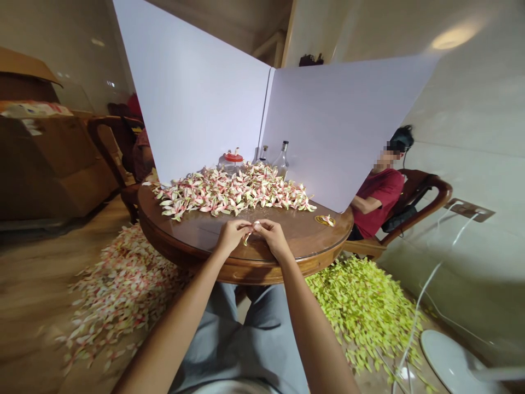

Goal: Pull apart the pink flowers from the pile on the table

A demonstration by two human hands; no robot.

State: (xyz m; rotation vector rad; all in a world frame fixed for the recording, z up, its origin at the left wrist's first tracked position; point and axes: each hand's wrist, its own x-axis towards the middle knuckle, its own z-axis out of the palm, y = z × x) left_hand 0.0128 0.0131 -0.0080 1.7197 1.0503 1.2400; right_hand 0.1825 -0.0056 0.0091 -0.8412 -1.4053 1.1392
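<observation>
My left hand (233, 234) and my right hand (271, 235) meet above the near part of the round wooden table (176, 235). Their fingers are closed in a pinch on one small pink-and-white artificial flower (246, 238), whose pale petals hang below the fingertips. A small white bit shows between the thumbs; the fingers hide the rest. Beyond my hands spreads a wide pile of pink-and-white artificial flowers (221, 191). To the right, one more flower lies on a yellowish coil of bands (326, 220).
White panels (197, 87) stand behind the pile, near a red-lidded jar (233, 160) and glass bottles (282, 158). Pink-white flowers (123, 279) heap on the floor at left, yellow-green ones (365, 306) at right. A person in red (383, 191) sits at right. White cables (430, 273) hang nearby.
</observation>
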